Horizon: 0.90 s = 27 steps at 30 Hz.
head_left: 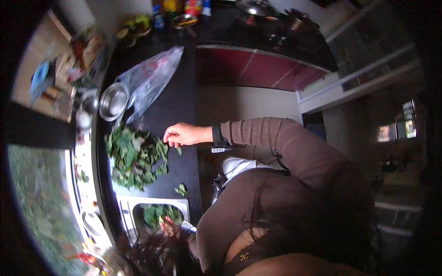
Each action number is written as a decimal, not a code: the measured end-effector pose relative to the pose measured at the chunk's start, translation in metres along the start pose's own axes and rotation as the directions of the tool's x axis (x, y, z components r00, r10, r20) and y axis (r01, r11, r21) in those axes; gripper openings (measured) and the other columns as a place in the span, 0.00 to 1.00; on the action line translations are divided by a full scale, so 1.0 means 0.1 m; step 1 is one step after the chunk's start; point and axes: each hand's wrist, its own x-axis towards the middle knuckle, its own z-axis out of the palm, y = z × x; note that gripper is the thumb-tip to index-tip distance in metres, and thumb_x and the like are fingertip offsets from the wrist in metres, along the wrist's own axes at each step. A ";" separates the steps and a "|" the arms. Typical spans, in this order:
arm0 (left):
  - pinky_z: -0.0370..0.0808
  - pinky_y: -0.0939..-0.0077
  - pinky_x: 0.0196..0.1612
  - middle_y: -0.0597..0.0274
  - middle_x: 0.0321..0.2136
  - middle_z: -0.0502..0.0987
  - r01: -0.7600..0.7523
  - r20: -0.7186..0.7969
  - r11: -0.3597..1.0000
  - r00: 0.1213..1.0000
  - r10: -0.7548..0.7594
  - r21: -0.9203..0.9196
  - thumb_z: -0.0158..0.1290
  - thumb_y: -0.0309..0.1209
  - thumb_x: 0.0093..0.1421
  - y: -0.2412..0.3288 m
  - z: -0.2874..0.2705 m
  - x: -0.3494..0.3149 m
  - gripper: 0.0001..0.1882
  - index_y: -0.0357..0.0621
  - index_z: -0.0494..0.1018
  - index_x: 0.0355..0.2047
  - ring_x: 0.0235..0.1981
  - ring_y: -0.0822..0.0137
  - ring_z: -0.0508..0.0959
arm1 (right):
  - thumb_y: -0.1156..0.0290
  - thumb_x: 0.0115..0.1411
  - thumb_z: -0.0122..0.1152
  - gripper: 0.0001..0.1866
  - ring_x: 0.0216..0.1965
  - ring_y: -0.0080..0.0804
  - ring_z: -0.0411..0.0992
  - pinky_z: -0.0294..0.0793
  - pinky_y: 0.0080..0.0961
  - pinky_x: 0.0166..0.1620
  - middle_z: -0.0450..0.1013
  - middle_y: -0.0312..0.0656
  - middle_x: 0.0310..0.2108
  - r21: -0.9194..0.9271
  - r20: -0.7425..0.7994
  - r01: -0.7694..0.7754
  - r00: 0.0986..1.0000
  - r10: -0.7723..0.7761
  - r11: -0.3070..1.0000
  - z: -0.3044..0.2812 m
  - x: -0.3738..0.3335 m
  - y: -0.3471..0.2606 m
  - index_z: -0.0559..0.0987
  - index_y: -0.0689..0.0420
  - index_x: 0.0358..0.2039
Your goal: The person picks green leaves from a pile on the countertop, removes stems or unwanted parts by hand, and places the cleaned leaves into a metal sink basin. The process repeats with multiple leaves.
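Note:
My right hand [186, 134] reaches left over the dark counter, its fingers loosely bent and slightly apart. The fingertips are at the edge of a heap of green leaves [134, 158], and I see nothing clearly held in them. A single loose leaf [179, 150] shows just below this hand. Lower down, my left hand [171, 227] is over the sink [184, 205], partly hidden by dark hair. Its fingers are closed around what looks like a pale green stem [161, 219]. More leafy greens [159, 214] lie in the sink beside it.
A steel bowl [113, 102] and a crumpled clear plastic bag [159, 80] stand beyond the heap. A small leaf sprig [182, 189] lies near the sink. Bottles [159, 18] and a pan lid [256, 7] are at the far counter. A window [39, 198] is at left.

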 end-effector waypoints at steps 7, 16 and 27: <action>0.74 0.66 0.48 0.42 0.42 0.73 -0.296 0.275 0.925 0.934 0.229 0.236 0.46 0.26 0.62 0.04 1.51 -0.96 0.15 0.28 0.65 0.46 0.43 0.55 0.76 | 0.71 0.63 0.45 0.10 0.27 0.23 0.73 0.72 0.19 0.29 0.75 0.40 0.29 0.243 -0.146 -0.233 0.951 0.274 0.942 -0.74 -0.82 0.19 0.75 0.59 0.38; 0.75 0.67 0.47 0.48 0.43 0.74 -0.296 0.552 0.955 0.801 0.231 0.031 0.44 0.25 0.63 -1.11 3.17 -2.23 0.12 0.32 0.66 0.46 0.42 0.56 0.77 | 0.58 0.63 0.52 0.16 0.33 0.21 0.73 0.71 0.16 0.32 0.75 0.36 0.35 0.261 0.116 -0.263 0.964 0.240 0.929 -0.52 -0.57 0.15 0.75 0.58 0.42; 0.73 0.61 0.52 0.44 0.44 0.72 0.055 0.536 0.964 0.839 0.098 -0.261 0.33 0.23 0.64 -1.29 2.89 -2.35 0.16 0.27 0.65 0.47 0.44 0.55 0.76 | 0.69 0.58 0.58 0.11 0.32 0.18 0.73 0.71 0.13 0.33 0.75 0.35 0.33 0.165 0.352 -0.428 0.867 0.352 0.889 -0.34 -0.48 0.28 0.77 0.60 0.39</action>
